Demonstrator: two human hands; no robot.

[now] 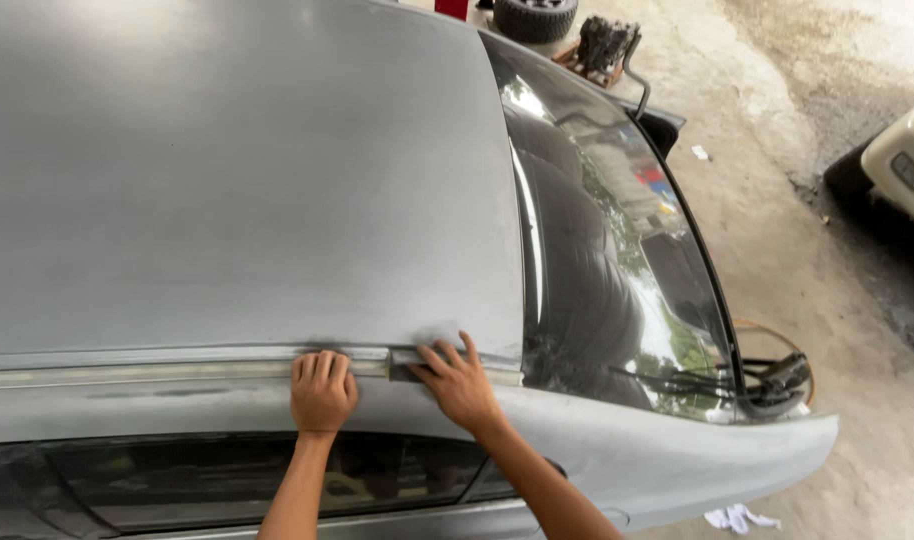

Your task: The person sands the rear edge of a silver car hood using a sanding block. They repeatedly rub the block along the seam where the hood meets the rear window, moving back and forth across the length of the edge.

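Note:
I look down on a grey, sanded car roof with a long trim strip running along its near edge. My left hand is curled with its fingers pressed on the strip. Just to the right, my right hand lies with fingers spread on the strip's end, by a short dark section of the channel. Neither hand holds a loose object. Both forearms come up from the bottom of the view over the side window.
The windscreen slopes away on the right, with wiper arms at its base. Beyond the car lie dusty concrete ground, a tyre, an engine part, a white rag and part of another vehicle.

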